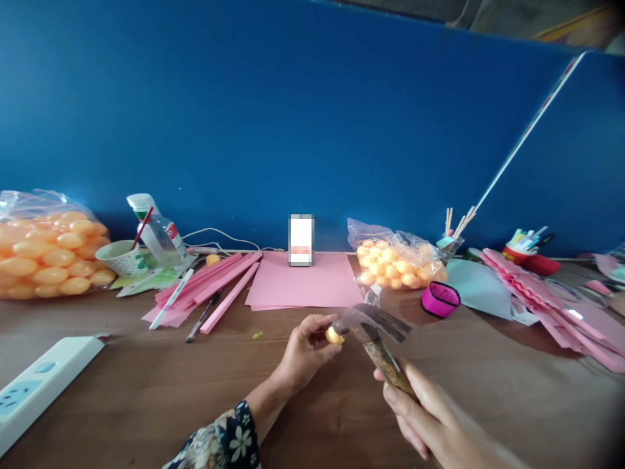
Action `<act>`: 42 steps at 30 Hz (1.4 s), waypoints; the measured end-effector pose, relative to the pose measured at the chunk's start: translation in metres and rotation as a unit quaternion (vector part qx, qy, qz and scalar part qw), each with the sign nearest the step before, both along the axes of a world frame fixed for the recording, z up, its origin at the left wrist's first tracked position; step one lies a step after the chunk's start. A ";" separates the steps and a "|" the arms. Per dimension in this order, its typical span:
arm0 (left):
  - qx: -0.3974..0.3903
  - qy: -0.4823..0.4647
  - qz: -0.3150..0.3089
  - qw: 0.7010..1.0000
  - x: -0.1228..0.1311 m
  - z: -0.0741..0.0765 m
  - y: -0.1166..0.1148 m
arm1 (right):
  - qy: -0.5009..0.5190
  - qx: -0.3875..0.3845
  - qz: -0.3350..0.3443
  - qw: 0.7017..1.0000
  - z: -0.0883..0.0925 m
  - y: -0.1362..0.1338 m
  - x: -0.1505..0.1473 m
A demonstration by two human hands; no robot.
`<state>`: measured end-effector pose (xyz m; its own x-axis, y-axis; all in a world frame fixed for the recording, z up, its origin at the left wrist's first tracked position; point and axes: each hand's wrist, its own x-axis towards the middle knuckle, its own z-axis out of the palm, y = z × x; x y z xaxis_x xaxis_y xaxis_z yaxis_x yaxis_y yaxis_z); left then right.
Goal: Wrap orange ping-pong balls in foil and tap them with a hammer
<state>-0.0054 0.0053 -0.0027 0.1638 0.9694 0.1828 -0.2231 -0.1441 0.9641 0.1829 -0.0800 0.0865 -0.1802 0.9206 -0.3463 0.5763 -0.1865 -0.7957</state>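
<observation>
- Bringing hammer to ball: this appears to be the step in hand, judged from how the two meet.
- Left hand: thumb and fingers pinch a small yellow-orange ball, held just above or on the worktop; cannot tell which.
- Right hand: closed round the wooden handle; claw points away from the left hand.
- Hammer face overlaps the ball's upper edge in view; contact or slight gap unclear. Any dent or crack is hidden.
- Beyond the hands: pink sheets. Beyond the right hand: a clear bag of similar balls, with a magenta band just beside it.
- Left of the left hand, well apart: a power strip.
- Next move, my judgement: calls for a steady pinch, fingertips clear of the hammer face, and a light, square contact, as the round ball could slip.
</observation>
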 end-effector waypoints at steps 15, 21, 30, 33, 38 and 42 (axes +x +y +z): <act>-0.080 -0.040 -0.017 0.996 -0.001 0.011 -0.004 | 0.016 0.001 -0.016 1.000 -0.001 -0.002 0.003; -0.122 -0.087 -0.025 0.988 -0.003 0.019 -0.006 | 0.010 0.046 -0.027 0.999 0.007 -0.004 0.008; -0.123 -0.134 -0.046 0.982 -0.004 0.011 -0.005 | 0.009 0.018 -0.034 0.999 0.003 -0.005 0.007; -0.127 -0.150 -0.043 0.979 -0.004 0.009 -0.005 | 0.014 0.043 -0.031 0.998 0.005 -0.006 0.015; -0.147 -0.151 -0.060 0.976 -0.004 0.014 -0.008 | 0.042 0.037 -0.022 0.998 0.003 -0.009 0.017; -0.153 -0.157 -0.086 0.972 -0.003 0.018 -0.011 | 0.011 0.023 -0.042 0.999 0.003 -0.010 0.008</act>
<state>-0.0084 -0.0053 0.0153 0.3103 0.9497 -0.0426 -0.5090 0.2039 0.8363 0.1908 -0.0902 0.0896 -0.1086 0.9478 -0.2997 0.5417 -0.1964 -0.8173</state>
